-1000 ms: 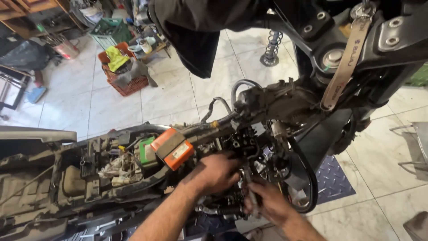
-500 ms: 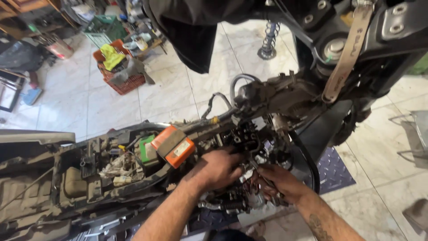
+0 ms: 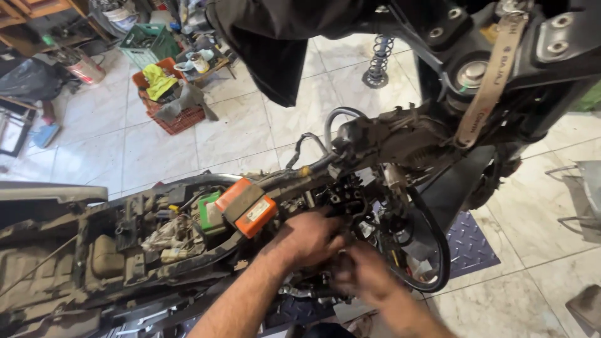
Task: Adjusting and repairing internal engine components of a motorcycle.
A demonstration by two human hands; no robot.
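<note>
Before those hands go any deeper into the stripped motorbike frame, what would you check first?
1. Left hand placed on the dark engine parts: ok.
2. Right hand sharp enough to judge its grip: not ok, blurred.
3. What the fingers hold: cannot tell.
4. Orange rectangular box apart from both hands: ok.
5. Black looping cable close beside the right hand: not ok, may snag.

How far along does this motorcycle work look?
Done: the motorcycle frame lies stripped, with wiring and an orange box bare. In hand: the left hand and right hand are both in at the engine parts. What they grip is hidden. Left: no covers are back on.
</note>
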